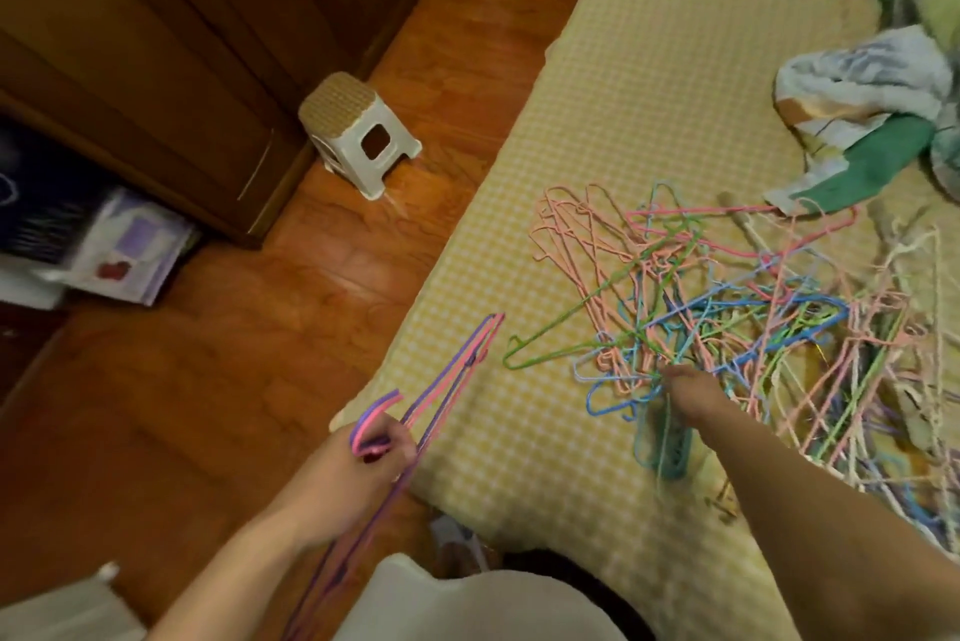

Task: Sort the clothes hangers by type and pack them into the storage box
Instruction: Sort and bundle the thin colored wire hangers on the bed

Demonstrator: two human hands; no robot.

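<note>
On the yellow checked bed (649, 68) lies a tangled heap of thin hangers (727, 307), pink, green, blue and cream, hooks and shoulders threaded through one another. Reaches into the near edge of that heap with the right hand (691, 391), fingertips buried among blue and pink wires; whether anything is pinched there cannot be told, since the fingers are hidden in the tangle. Holds, off the bed's corner and over the wooden floor (260, 380), a small matched bunch of pink and purple hangers (447, 385) in the left hand (374, 458), fingers curled round the necks just below the hooks, bodies hanging down and away. Looks like light, springy stuff with a smooth coating: easy to lift, likely to flex, slip and snag rather than break. Best taken at the neck or hook, where one frame can be teased out and stacked hook to hook; pulling by a shoulder or bottom bar would probably drag several neighbours along. Shows no storage box that can be identified; a white rounded edge (467, 593) at the bottom may belong to one, but cannot say. Stands by the wardrobe, well apart, a small white stool (358, 131).
</note>
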